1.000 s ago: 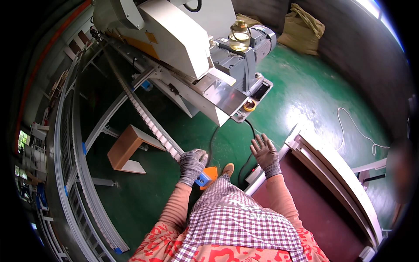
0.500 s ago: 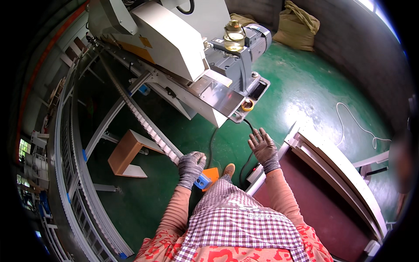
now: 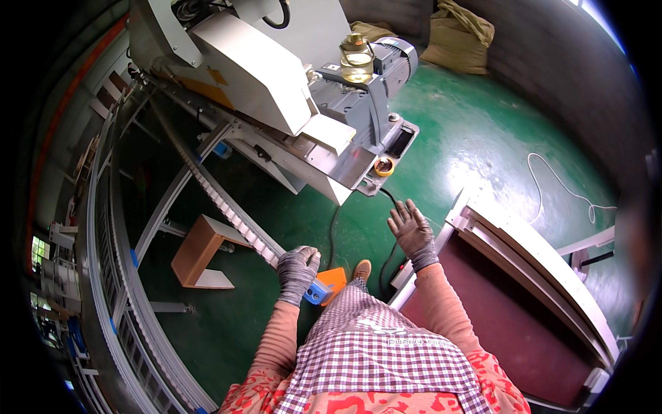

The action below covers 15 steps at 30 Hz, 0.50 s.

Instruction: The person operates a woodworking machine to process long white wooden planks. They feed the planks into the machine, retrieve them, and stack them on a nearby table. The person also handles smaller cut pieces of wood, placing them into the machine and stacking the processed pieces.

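Observation:
My left hand [image 3: 298, 270], in a grey knit glove with a darkened palm, is closed over the near end of a long roller rail [image 3: 238, 224]. The rail's blue end cap [image 3: 318, 290] shows just below it. My right hand [image 3: 412, 231], gloved alike, is open with fingers spread, holding nothing. It hovers above the green floor, between the corner of a white and grey machine [image 3: 255, 76] and a belt conveyor [image 3: 483, 310]. A white flat piece [image 3: 329, 132] juts out of the machine's housing over a shiny metal plate [image 3: 350, 164].
A grey motor [image 3: 396, 65] and a bottle of pale yellow liquid [image 3: 357, 67] stand atop the machine, with a tape roll [image 3: 384, 165] near its corner. A brown box-shaped panel piece [image 3: 200, 255] sits left. A curved roller conveyor [image 3: 127, 297] bends along the left. Cables lie on the floor.
The white flat piece protrudes farther from the machine's housing. The view has shifted slightly; my left hand stays on the rail, and my right hand remains open in the air.

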Tool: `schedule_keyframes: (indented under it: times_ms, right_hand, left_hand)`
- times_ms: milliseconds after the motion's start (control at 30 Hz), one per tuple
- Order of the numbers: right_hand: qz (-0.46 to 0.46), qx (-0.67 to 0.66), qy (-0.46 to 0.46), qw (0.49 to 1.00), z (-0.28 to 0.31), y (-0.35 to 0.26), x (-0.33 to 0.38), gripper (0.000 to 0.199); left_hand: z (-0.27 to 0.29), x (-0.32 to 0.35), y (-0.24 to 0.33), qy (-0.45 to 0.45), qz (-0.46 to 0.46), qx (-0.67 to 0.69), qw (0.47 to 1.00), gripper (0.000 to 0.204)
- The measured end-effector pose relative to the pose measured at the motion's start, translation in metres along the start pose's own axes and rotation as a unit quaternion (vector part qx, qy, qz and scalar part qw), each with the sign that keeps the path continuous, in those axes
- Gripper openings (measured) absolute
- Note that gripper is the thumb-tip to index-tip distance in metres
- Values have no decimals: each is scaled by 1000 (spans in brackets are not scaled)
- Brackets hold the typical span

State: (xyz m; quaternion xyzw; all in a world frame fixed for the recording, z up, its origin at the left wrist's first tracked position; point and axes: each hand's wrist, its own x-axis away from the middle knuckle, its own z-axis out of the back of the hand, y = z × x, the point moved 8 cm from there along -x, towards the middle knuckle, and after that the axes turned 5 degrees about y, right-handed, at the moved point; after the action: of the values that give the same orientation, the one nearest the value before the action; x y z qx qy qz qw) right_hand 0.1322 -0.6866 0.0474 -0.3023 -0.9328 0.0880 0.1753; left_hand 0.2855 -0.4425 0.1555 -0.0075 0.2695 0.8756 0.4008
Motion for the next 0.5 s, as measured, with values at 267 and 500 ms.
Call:
schedule_keyframes:
  times_ms: [267, 500]
  right_hand:
    - [43, 35, -20, 998, -8, -8, -5, 82]
    - [46, 62, -9, 997, -9, -7, -2, 91]
  left_hand:
    - [0, 0, 1, 6, 0, -1, 1000, 17]
    - [-1, -1, 0, -7, 15, 0, 1000, 17]
